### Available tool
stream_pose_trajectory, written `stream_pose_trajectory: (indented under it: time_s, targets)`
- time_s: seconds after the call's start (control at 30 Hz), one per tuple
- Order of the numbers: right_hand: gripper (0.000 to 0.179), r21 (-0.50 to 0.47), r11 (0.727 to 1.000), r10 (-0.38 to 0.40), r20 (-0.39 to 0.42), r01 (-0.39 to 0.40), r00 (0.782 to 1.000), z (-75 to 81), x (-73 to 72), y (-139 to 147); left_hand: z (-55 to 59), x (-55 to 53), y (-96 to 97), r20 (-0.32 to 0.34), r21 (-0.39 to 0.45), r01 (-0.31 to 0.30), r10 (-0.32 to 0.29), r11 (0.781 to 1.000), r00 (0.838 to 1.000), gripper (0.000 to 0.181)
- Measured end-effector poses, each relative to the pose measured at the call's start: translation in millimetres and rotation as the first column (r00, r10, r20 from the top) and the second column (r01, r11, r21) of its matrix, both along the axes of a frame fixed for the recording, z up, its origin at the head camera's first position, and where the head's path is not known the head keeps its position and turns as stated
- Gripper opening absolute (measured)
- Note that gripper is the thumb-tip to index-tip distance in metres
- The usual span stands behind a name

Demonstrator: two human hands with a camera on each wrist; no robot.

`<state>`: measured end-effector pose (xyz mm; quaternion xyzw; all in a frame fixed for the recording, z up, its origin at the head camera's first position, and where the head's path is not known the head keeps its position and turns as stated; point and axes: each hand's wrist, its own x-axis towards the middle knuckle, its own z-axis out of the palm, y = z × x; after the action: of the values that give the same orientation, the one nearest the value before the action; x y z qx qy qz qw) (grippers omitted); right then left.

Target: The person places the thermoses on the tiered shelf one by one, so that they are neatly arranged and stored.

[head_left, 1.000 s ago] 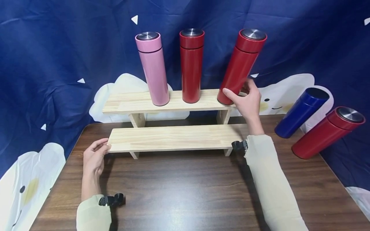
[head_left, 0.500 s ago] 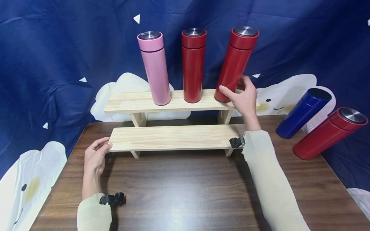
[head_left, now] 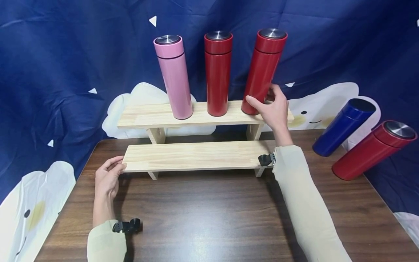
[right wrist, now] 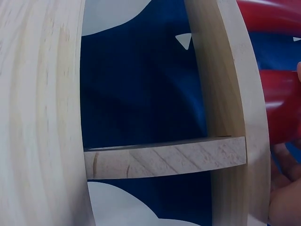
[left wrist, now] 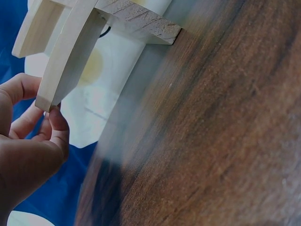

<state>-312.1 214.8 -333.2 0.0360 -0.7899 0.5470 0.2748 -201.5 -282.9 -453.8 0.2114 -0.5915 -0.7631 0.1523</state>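
Observation:
My right hand (head_left: 274,109) grips the lower part of a red thermos flask (head_left: 264,72) with a steel-topped lid, its base at the upper board of a two-tier wooden shelf (head_left: 196,156). To its left on that board stand another red thermos (head_left: 217,80) and a pink thermos (head_left: 175,80). My left hand (head_left: 108,178) pinches the left end of the lower board between thumb and fingers; the left wrist view shows the fingers (left wrist: 59,125) at that board's end (left wrist: 59,75). In the right wrist view the held thermos (right wrist: 282,103) shows only in part.
On the right of the brown wooden table (head_left: 203,214) stand a blue thermos (head_left: 342,127) and a further red thermos (head_left: 370,151). Behind everything hangs a dark blue curtain (head_left: 98,47) with white cloud shapes.
The right hand has moved the red thermos leftward along the upper board, nearer the middle red one, and it leans less. The left hand has stayed on the lower board.

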Motion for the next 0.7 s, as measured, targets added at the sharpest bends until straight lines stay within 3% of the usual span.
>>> stream_pose_trajectory:
  time_s: [0.7]
  targets:
    - [0.073,0.002,1.000,0.014,0.039,-0.014,0.999,0.8,-2.0,-2.3,1.7,0.9,0.5,0.000,0.019,0.009,-0.009,1.000,1.000,0.029]
